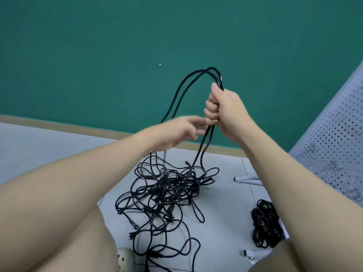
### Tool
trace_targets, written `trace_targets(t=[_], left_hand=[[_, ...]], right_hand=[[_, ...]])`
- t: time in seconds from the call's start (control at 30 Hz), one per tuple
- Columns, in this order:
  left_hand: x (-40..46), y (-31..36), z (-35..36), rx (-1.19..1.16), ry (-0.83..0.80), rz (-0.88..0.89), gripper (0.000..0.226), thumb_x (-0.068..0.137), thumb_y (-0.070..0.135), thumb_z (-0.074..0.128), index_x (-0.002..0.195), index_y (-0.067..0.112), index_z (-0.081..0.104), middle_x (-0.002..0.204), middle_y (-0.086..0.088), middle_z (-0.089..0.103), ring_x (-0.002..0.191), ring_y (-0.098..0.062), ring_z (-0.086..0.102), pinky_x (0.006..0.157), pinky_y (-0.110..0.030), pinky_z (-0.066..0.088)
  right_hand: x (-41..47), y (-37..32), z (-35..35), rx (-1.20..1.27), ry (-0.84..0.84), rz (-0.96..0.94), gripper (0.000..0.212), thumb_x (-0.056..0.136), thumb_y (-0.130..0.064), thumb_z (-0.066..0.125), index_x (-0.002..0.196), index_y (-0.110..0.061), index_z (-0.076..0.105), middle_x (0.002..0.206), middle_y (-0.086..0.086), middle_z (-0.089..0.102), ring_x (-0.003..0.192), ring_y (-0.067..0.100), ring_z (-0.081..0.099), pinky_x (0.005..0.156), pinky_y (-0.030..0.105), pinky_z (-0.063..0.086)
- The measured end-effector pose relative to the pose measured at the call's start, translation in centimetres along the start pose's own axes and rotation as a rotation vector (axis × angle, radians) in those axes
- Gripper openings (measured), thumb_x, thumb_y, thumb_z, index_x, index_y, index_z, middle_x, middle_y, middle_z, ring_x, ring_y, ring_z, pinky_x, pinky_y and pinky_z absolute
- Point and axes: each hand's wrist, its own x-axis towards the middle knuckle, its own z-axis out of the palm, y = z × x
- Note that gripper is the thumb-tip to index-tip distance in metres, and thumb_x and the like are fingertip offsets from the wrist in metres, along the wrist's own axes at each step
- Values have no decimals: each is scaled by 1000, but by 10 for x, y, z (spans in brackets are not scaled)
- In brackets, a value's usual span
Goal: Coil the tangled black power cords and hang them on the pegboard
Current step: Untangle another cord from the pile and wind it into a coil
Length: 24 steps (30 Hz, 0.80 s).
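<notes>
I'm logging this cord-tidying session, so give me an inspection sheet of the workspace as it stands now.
Surface: pale tiled floor, cords lying loose on it.
Job's things: tangled cord pile on the floor; bundled cords lie at the pegboard's foot; white pegboard leans at right, wire hooks on it, no cord hung on the part in view.
Clutter: pale perforated shoe at the bottom edge.
Hands: right hand grips cord loops raised above the pile; left hand blurred, fingers extended toward the strands below the right hand, grasp not visible.
Cables: strands run from the raised loops down into the pile; plugs show among them.
Surroundings: green wall with tan baseboard.
</notes>
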Motion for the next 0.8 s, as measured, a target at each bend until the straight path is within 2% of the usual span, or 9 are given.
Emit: trace_targets(t=[0.07,0.1,0.2,0.3,0.4,0.5,0.6,0.7,0.8], left_hand=[[-1,-16,15,294,-27,-10,34,91,14,66,124,23,65,125,12,70,121,-4,60,108,-25,43],[-2,-18,22,391,-3,-4,21,103,27,59,119,18,68,121,7,73,112,-4,63,108,-27,43],[2,-20,31,516,180,52,50,111,38,36,82,7,62,81,-1,73,77,-13,62,89,-32,48],[6,-1,28,242,301,122,39,112,33,37,76,18,44,60,4,44,61,-19,42,65,-32,40],[16,37,14,-178,423,233,40,113,32,33,75,21,39,53,8,30,47,-12,25,55,-32,22],[22,68,0,-460,400,304,43,114,36,28,72,25,28,56,7,16,50,-13,14,55,-29,20],[26,73,-13,-560,406,321,43,113,38,32,73,23,31,61,5,17,53,-16,18,54,-27,28],[27,70,-26,-647,443,298,38,113,31,33,83,13,48,65,-1,45,60,-20,53,64,-30,47],[24,52,-34,-546,350,210,17,99,7,43,102,2,60,95,-16,67,100,-30,67,82,-29,58]], right_hand=[[3,-10,3,15,5,-30,46,113,-28,35,69,-23,24,53,-6,17,48,11,12,48,25,13],[4,-13,6,13,14,-45,46,113,-29,35,69,-23,24,55,-5,16,49,12,12,47,25,14],[10,-17,12,101,79,-55,45,114,-34,34,71,-20,31,57,-2,23,48,15,22,47,27,26],[14,-11,3,209,73,5,42,109,-43,40,91,-9,56,74,10,56,69,25,60,68,32,52],[1,19,-6,206,-135,149,38,97,-21,39,83,-5,70,77,10,65,79,26,63,76,32,49],[-22,67,4,-178,-286,329,27,82,-18,52,100,-7,68,96,7,76,102,22,71,89,29,49],[-29,94,5,-628,-263,260,30,104,-37,52,90,-15,66,89,1,79,98,23,72,92,38,47],[-28,92,4,-665,-165,184,44,109,-40,41,72,-18,50,58,-8,57,67,26,62,87,47,49],[-22,76,11,-511,-83,109,43,110,-33,45,69,-21,40,57,-8,40,54,17,40,70,37,46]])
